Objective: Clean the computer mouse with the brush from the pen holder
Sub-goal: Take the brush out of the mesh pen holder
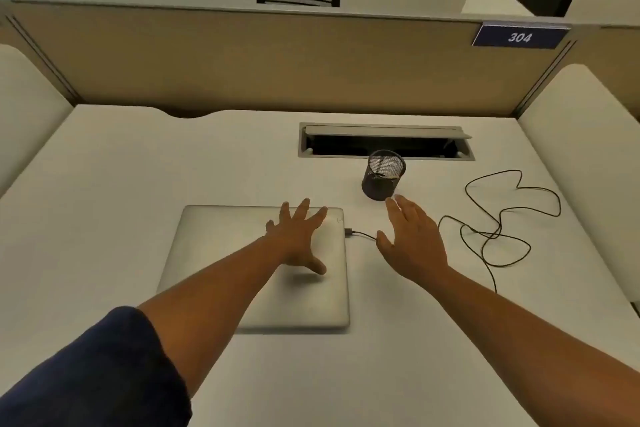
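— Both hands spread wide and empty: left hand (298, 239) hovers over the closed laptop (221, 274), right hand (414, 241) beside it

— Pen holder (383, 175)?

— Upright on the desk (104, 184), mouth up, just beyond the right fingertips; mouse hidden, cable (498, 229) looping right

Surface: white desk (104, 201) carrying all items | Closed grey laptop (214, 270) lying flat beneath the spread left hand (298, 239) | Black mesh pen holder (382, 175) standing upright just beyond the right hand's (414, 243) fingertips | Black cable (498, 218) trailing looped to that hand's right, plugging into the laptop's edge between both hands.
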Demonstrator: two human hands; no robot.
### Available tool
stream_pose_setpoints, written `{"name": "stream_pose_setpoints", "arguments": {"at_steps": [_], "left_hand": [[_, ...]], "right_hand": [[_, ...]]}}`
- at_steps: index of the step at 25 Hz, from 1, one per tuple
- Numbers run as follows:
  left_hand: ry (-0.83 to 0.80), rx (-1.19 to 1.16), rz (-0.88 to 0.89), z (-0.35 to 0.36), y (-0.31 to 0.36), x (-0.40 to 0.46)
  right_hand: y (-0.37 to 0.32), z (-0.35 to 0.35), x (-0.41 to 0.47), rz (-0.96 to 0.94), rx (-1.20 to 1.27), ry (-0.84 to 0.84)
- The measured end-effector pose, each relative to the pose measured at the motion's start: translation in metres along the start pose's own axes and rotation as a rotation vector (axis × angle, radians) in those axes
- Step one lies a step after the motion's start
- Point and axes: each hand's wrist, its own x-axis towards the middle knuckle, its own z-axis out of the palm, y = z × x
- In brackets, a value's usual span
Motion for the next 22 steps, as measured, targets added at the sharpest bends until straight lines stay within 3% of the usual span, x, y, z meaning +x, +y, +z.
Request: {"name": "stream_pose_setpoints", "arguments": {"at_steps": [5, 12, 16, 22], "left_hand": [[-0.101, -0.014, -0.077, 0.010, 0.003, 0.006], [-0.095, -0.004, -0.089, 0.016, 0.006, 0.013], [-0.097, -0.013, -0.093, 0.016, 0.005, 0.014], [-0.078, -0.002, -0.098, 0.018, 0.004, 0.015]], "right_hand": [[0.014, 0.014, -0.003, 0.103, 0.136, -0.148], [0.013, -0.002, 0.043, 0.218, 0.432, 0.010], [0.012, -0.011, 0.079, 0.282, 0.605, 0.017], [0.017, -0.011, 0.095, 0.326, 0.586, 0.011]]}}
